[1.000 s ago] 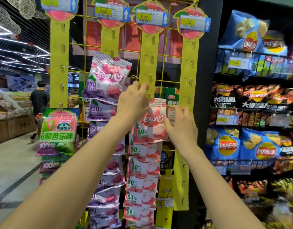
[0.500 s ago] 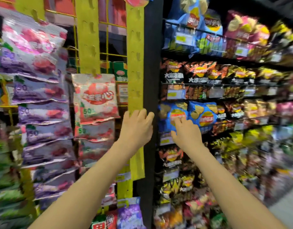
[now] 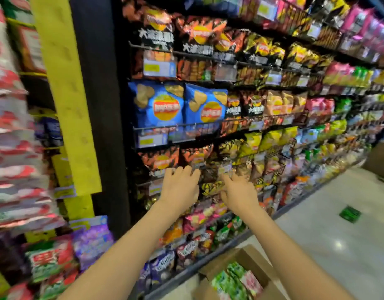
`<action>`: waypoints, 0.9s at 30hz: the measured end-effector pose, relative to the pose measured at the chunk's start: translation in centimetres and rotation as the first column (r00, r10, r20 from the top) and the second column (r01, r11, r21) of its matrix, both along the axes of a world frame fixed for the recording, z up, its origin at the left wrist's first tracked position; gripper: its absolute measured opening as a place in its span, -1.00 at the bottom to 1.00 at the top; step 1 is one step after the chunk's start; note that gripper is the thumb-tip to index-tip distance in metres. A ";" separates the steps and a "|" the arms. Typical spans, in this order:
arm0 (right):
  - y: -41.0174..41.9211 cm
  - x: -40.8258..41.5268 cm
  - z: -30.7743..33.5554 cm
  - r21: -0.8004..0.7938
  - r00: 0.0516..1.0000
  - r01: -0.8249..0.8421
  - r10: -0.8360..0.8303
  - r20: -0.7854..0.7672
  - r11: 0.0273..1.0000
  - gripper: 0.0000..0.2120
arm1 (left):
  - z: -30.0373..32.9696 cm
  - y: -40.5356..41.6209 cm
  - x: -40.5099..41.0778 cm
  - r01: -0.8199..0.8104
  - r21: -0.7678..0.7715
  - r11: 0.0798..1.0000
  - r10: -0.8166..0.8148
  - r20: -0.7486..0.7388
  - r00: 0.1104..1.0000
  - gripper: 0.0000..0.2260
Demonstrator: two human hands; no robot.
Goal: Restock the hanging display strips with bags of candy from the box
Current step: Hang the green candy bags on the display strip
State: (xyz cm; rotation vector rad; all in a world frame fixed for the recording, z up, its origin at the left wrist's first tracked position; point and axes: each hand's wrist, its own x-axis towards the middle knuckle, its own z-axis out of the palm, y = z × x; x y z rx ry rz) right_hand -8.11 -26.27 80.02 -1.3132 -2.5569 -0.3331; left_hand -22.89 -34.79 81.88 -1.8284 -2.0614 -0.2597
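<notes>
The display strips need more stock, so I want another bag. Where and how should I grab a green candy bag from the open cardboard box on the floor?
Both hands, left and right, are empty. Come from above with the right hand: the green candy bag lies in the open cardboard box at lower right, open side up. Probably best to pinch its upper edge, though blur hides the exact seam.

— Glossy plastic film on the blue chip bags (image 3: 178,105), crinkled, catching the light.
— Same shiny foil-like wrap on the candy bags (image 3: 17,169) hanging at left, though blurred.
— Thin black metal wire along the shelf fronts (image 3: 175,131).
— Matt yellow plastic for the hanging strip (image 3: 67,87), smooth.
— Plain brown cardboard on the box (image 3: 249,259), dull and rough-edged.
— Polished pale floor (image 3: 338,234), glossy, with reflections.
</notes>
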 end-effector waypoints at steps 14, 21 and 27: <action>8.3 12.7 -10.9 -0.309 0.983 -0.004 0.061 0.175 0.951 -0.59 | -12.1 6.6 12.4 -0.081 -0.387 0.918 0.153 0.159 0.975 -0.62; 13.3 15.7 -16.9 -0.444 0.973 0.049 0.058 0.225 0.895 -0.59 | -17.7 10.5 14.8 -0.061 -0.537 0.841 0.214 0.227 0.950 -0.69; 18.8 16.7 -21.7 -0.540 0.968 0.112 0.032 0.250 0.834 -0.58 | -23.0 16.0 14.6 -0.021 -0.614 0.789 0.239 0.275 0.931 -0.65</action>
